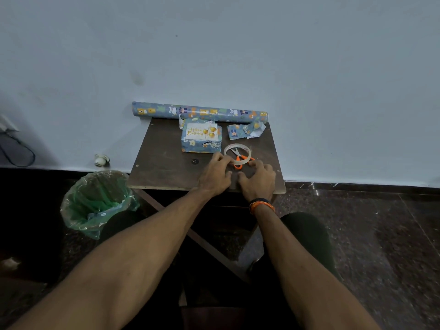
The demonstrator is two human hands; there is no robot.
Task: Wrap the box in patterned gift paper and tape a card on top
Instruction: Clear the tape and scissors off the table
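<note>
Both bare forearms are reaching forward from the bottom of the view, an orange-and-black band sitting on the right wrist (262, 205). The left hand (217, 176) and right hand (258, 179) are resting close together near the front edge of the small dark brown wooden table (162, 163), fingers curled down onto the top; what they are gripping, if anything, cannot be told, though the left fingertips are touching the near rim of the clear tape roll (237, 150). The orange-handled scissors (240, 159) are lying across that roll, handles toward the hands, right fingertips just beside them. Farther back, mid-table, the box wrapped in blue animal-patterned paper (201, 145) is sitting with a white "Happy Birthday" card with gold balloons (201, 132) lying on its top. To its right, near the back right corner, a crumpled scrap of the same paper (245, 131) is lying. Along the back edge, against the pale blue wall (214, 55), the roll of blue patterned gift paper (200, 112) is lying, overhanging the back left corner. On the dark floor left of the table, a bin lined with a green plastic bag (97, 201) is standing.
</note>
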